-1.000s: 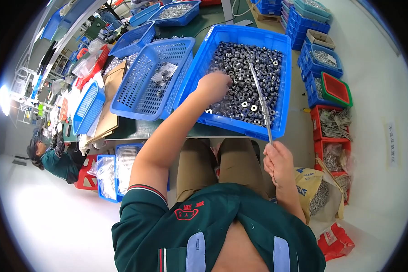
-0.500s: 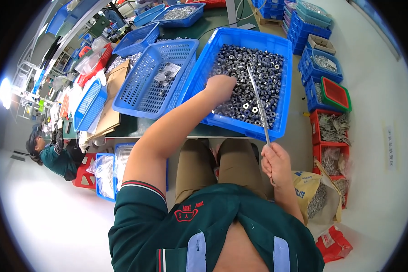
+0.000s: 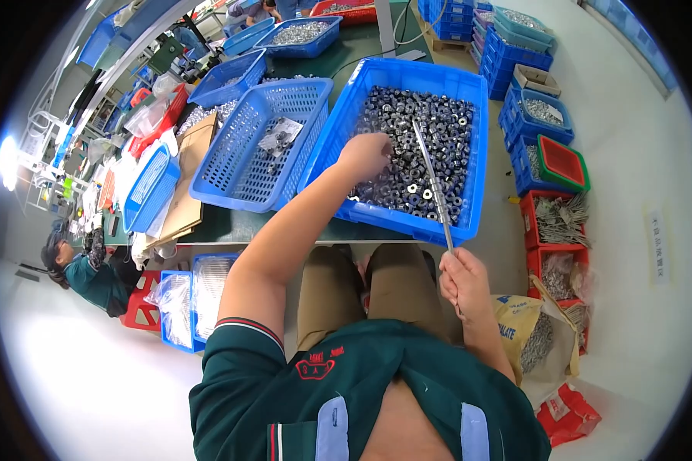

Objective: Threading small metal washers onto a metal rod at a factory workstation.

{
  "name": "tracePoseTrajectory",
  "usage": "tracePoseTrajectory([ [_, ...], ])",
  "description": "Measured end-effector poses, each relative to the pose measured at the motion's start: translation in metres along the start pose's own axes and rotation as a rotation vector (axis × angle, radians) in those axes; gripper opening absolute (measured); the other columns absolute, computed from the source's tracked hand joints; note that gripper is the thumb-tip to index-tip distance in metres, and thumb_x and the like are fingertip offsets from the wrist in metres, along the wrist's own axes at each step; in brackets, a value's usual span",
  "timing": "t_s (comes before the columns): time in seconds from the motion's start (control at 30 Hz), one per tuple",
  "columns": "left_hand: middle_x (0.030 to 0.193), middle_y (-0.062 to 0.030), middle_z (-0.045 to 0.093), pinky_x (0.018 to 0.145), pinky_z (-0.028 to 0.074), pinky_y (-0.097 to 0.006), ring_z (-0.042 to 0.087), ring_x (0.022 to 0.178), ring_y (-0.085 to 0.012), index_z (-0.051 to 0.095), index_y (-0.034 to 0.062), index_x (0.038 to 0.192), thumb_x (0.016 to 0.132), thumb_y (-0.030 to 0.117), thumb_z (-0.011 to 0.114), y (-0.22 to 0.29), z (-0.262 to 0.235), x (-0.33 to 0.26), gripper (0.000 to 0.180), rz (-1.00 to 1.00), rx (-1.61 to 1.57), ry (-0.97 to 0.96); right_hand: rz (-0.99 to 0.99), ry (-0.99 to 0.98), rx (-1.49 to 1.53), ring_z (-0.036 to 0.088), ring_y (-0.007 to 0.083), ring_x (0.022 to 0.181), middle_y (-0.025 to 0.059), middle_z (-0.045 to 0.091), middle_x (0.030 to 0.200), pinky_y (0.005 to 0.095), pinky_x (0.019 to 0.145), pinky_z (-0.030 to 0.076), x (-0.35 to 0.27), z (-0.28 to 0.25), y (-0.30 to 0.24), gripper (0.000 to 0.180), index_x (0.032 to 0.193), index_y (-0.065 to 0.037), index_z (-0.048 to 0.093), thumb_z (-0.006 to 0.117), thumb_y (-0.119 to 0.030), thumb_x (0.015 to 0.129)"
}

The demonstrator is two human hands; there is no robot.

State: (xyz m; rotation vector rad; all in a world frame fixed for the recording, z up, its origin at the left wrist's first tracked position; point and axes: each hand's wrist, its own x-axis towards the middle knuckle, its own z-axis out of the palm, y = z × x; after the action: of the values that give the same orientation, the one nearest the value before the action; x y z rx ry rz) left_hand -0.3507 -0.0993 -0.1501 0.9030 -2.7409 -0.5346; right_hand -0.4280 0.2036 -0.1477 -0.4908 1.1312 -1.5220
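My right hand [image 3: 465, 281] is closed round the lower end of a thin metal rod [image 3: 422, 150], which slants up and away over a deep blue bin [image 3: 480, 161]. A short row of small metal nuts [image 3: 440, 201] is threaded on the rod, partway up from my fist. Loose dark and silver nuts [image 3: 415, 110] fill the bin. Inside it, toward the left wall, my left hand [image 3: 367, 156] rests at the heap with its fingers curled. Its fingertips are hidden, so whatever they hold does not show.
Left of the bin stands a blue perforated basket [image 3: 207, 184] with a small bag and a few nuts inside. Cardboard [image 3: 188, 180] lies beyond it. Stacked crates [image 3: 507, 123] of metal parts line the right side. A co-worker [image 3: 92, 276] sits at far left.
The whole view has shifted slightly, so the bin and basket appear lower. My left hand stays in the nuts with its fingers curled, and my right hand keeps its hold on the rod.
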Motion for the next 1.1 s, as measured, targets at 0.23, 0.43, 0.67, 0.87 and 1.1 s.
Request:
tracePoseTrajectory([
  [0.23,0.088,-0.0114,0.065,0.074,0.049,-0.039,0.062,0.085,-0.0289,0.066,0.0103,0.091,0.071,0.017,0.063,0.020,-0.004,-0.005,0.021,0.031,0.122,-0.191,-0.019,-0.017,0.003,0.031,0.0044,0.035,-0.0019,0.038,0.048,0.0180,0.034,0.026,0.000,-0.003,0.001,0.020,0.080,-0.004,0.048,0.046,-0.020,0.093],
  [0.43,0.088,-0.0130,0.065,0.073,0.049,-0.041,0.061,0.085,-0.0311,0.066,0.0092,0.085,0.070,0.017,0.061,0.020,0.001,-0.002,0.018,0.034,0.196,-0.164,-0.009,-0.006,0.001,0.030,0.0040,0.035,-0.0021,0.038,0.048,0.0178,0.034,0.026,0.002,-0.001,-0.001,0.019,0.080,-0.004,0.048,0.046,-0.019,0.093],
  [0.67,0.087,-0.0098,0.063,0.062,0.050,-0.027,0.063,0.074,-0.0159,0.057,0.0019,0.090,0.079,0.015,0.067,0.008,-0.028,0.003,0.020,-0.314,-1.080,-0.072,-0.002,-0.012,-0.022,0.031,0.0043,0.035,-0.0020,0.038,0.048,0.0180,0.034,0.025,0.002,-0.004,-0.002,0.019,0.080,-0.004,0.048,0.047,-0.018,0.093],
  [0.87,0.098,-0.0132,0.063,0.072,0.053,-0.033,0.064,0.077,-0.0176,0.054,0.0067,0.089,0.085,0.009,0.060,0.015,-0.035,-0.004,0.007,-0.307,-1.839,-0.116,-0.015,-0.057,-0.152,0.033,0.0039,0.037,-0.0023,0.040,0.049,0.0182,0.035,0.026,0.003,-0.011,0.000,0.019,0.079,-0.003,0.049,0.049,-0.018,0.091],
  [1.1,0.099,-0.0152,0.064,0.074,0.054,-0.034,0.064,0.082,-0.0207,0.056,0.0076,0.088,0.086,0.008,0.058,0.019,-0.033,-0.007,0.003,-0.210,-1.878,-0.174,0.020,-0.071,-0.107,0.033,0.0035,0.037,-0.0026,0.040,0.050,0.0179,0.035,0.026,0.004,-0.005,-0.002,0.019,0.079,-0.003,0.049,0.050,-0.018,0.091],
])
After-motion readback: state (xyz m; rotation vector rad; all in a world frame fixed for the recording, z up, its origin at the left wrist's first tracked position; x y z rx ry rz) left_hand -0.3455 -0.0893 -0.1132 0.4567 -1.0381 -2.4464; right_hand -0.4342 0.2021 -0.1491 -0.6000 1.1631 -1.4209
